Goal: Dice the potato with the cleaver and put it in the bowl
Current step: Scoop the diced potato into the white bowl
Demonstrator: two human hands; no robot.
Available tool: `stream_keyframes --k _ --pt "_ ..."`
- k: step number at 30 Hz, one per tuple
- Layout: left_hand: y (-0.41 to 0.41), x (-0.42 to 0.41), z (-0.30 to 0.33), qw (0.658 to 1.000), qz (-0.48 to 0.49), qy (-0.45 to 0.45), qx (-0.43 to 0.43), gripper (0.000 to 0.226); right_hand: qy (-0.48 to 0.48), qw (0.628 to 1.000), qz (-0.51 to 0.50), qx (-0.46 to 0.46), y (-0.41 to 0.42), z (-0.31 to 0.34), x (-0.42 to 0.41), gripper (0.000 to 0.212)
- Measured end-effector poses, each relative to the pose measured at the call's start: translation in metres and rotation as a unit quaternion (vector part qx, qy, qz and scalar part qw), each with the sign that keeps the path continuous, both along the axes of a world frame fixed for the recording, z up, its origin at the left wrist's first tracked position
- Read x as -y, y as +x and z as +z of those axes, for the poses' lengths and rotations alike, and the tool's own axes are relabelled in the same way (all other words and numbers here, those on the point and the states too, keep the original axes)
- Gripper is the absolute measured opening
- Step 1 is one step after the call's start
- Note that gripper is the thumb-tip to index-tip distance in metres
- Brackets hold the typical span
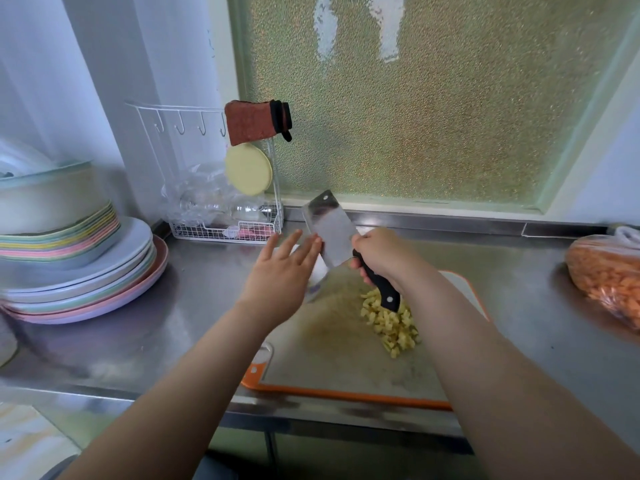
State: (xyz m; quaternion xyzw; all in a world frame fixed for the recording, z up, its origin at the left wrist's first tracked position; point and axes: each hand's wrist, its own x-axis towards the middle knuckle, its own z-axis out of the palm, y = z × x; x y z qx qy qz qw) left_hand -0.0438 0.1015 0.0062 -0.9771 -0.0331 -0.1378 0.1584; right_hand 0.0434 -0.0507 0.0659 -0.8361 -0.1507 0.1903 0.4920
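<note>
The right hand (381, 254) grips the cleaver (334, 237) by its black handle, blade raised flat at frame centre. The left hand (280, 271), fingers straight and spread, touches the blade's left face. The diced potato (391, 323) lies lower right of both, on the board (329, 358) under the right forearm. The bowl is mostly hidden behind the left hand.

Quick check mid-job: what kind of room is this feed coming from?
Most likely a home kitchen prep counter: a steel counter, stacked plates at the left, and diced potato on a cutting board, with the right hand holding a cleaver.
</note>
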Motion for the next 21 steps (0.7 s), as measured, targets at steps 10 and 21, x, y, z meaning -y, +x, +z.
stream_keyframes --k 10,21 --pt "0.020 -0.021 0.002 0.985 0.100 -0.107 0.094 0.031 -0.108 0.974 -0.027 0.198 0.031 -0.008 0.066 0.023" --pt "0.032 0.057 -0.007 0.897 -0.146 -0.322 0.265 0.042 -0.315 0.919 -0.007 0.239 0.049 -0.058 0.119 0.023"
